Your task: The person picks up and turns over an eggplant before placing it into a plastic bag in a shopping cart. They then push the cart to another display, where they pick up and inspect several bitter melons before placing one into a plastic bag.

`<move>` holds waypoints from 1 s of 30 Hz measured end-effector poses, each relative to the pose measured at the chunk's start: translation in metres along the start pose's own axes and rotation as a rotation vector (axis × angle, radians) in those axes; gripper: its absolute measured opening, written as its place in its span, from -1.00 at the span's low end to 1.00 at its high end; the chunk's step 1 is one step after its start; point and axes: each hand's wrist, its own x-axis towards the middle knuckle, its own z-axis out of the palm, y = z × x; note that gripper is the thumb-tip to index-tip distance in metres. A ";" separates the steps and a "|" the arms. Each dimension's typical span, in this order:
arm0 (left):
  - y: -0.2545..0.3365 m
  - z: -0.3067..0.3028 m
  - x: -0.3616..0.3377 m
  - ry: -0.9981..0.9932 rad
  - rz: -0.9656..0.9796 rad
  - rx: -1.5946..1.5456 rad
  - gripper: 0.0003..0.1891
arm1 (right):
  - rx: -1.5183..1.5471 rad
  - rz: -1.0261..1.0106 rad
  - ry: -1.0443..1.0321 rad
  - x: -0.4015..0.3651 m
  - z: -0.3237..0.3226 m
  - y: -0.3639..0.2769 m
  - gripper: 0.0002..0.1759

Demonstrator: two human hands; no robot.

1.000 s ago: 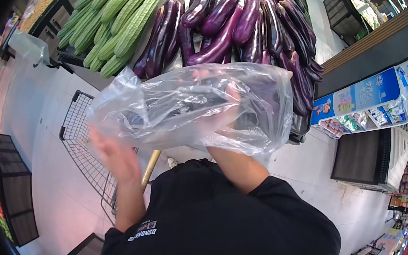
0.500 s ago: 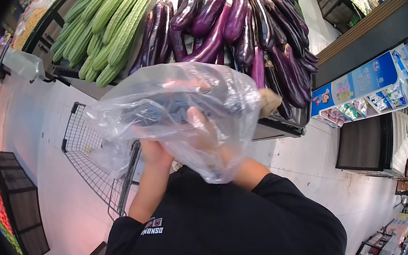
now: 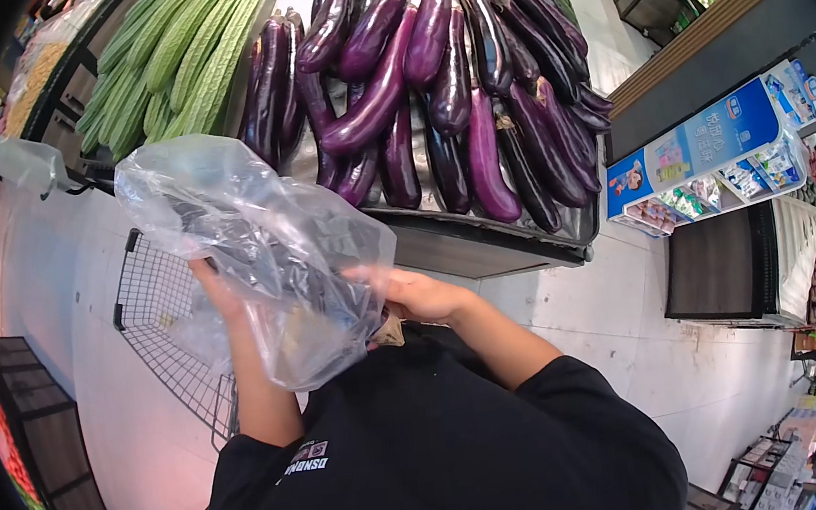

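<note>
Pale flooring [image 3: 627,321] borders an eggplant stand [image 3: 448,248]; right fingers [image 3: 378,279] grip a bag [image 3: 313,256], left fingers [image 3: 204,271] can't be judged.

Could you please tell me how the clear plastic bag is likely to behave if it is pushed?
The clear plastic bag would probably crumple rather than hold its shape, as its thin plastic is creased. Its shiny surface suggests it may slide a little. The see-through material is likely light, but anything inside is unclear.

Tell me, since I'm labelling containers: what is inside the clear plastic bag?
Through the clear plastic bag, dark patches and a yellowish patch show, blurred. Creases and glare hide whether they lie inside or behind it, so its contents cannot be named.
</note>
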 end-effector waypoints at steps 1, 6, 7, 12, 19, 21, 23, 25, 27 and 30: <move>-0.003 -0.008 0.002 -0.001 -0.002 0.001 -0.38 | -0.062 -0.038 -0.042 -0.004 0.004 -0.002 -0.25; -0.007 -0.060 0.002 -0.414 0.123 0.111 -0.35 | -0.485 -0.210 -0.006 -0.012 0.029 -0.011 -0.05; -0.008 -0.042 -0.011 -0.455 0.014 -0.096 -0.35 | -0.491 -0.301 -0.041 -0.010 0.025 -0.004 -0.01; -0.025 0.023 -0.054 -0.338 -0.200 -0.145 -0.33 | -0.900 -0.558 0.080 -0.025 0.015 0.000 0.00; -0.048 -0.007 -0.071 -0.456 -0.120 0.159 -0.32 | -1.111 -0.718 0.108 -0.021 0.042 -0.035 0.04; -0.050 0.001 -0.086 -0.452 -0.108 0.174 -0.32 | -0.930 -0.579 0.019 -0.013 0.039 -0.015 -0.10; -0.042 0.029 -0.111 -0.098 -0.005 0.501 -0.26 | -0.914 -0.389 -0.107 -0.017 0.032 -0.012 -0.22; -0.037 -0.096 -0.095 -0.119 0.058 0.552 -0.20 | -0.893 -0.195 -0.239 -0.020 0.023 -0.007 -0.33; -0.021 -0.041 -0.116 0.012 0.037 0.339 -0.30 | -0.837 -0.197 -0.108 -0.023 0.007 0.002 -0.51; 0.003 -0.064 -0.133 0.226 0.068 0.197 -0.39 | -0.823 -0.252 0.124 -0.023 0.006 0.003 -0.40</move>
